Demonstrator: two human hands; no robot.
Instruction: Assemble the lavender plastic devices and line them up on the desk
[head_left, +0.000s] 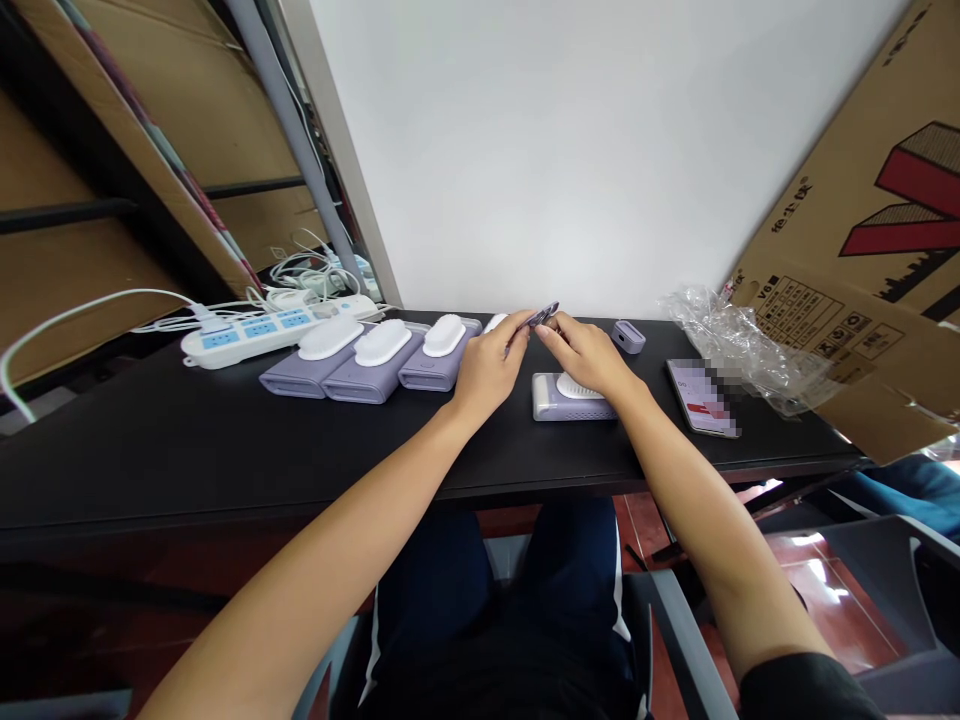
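Observation:
Both of my hands are raised over the black table, fingertips close together around a small dark, thin piece (545, 314) whose kind I cannot make out. My left hand (491, 362) is closed on it from the left. From the other side, the fingers of my right hand (585, 350) pinch at it too. Below my right hand lies a purple box-shaped device (574, 409) with a white oval piece (576, 387) on top, partly covered by the hand. Left of my hands stand several similar purple devices (373, 375), each topped by a white oval piece (382, 343).
A white power strip (277, 328) with cables sits at the left. To the right are a small purple case (628, 337), a phone (702, 398), crumpled clear plastic (757, 350) and a large cardboard box (862, 230). A white wall (540, 150) rises behind the table (225, 450).

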